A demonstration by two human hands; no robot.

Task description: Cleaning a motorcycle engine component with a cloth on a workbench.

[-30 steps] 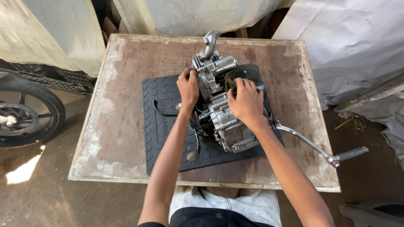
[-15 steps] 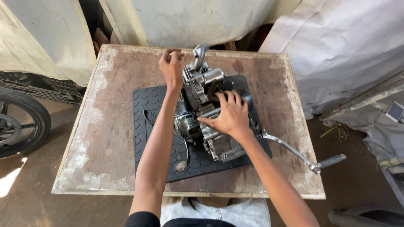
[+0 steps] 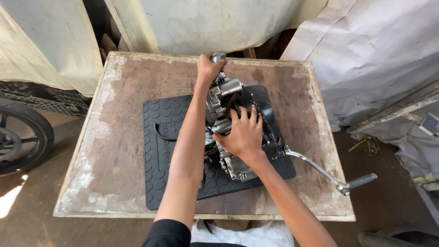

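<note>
A grey metal motorcycle engine (image 3: pixel 227 98) lies on a black studded rubber mat (image 3: pixel 169 151) on a worn wooden table (image 3: pixel 109 110). My left hand (image 3: pixel 208 67) reaches to the far end of the engine and is closed around a metal pipe-like part (image 3: pixel 218 56) sticking up there. My right hand (image 3: pixel 242 132) rests flat on top of the engine's middle, fingers spread over the casing. A long metal kick lever (image 3: pixel 327 173) with a dark grip juts out from the engine to the right, past the table's edge.
A motorcycle wheel (image 3: pixel 20 137) stands on the floor to the left. White and grey tarps (image 3: pixel 379 50) hang behind and to the right of the table. My knees (image 3: pixel 238 233) show under the near table edge.
My left hand moved from the top of the engine away to its far end and closed on the upright pipe part. My right hand stayed on the engine's middle. The camera view shifted closer.
</note>
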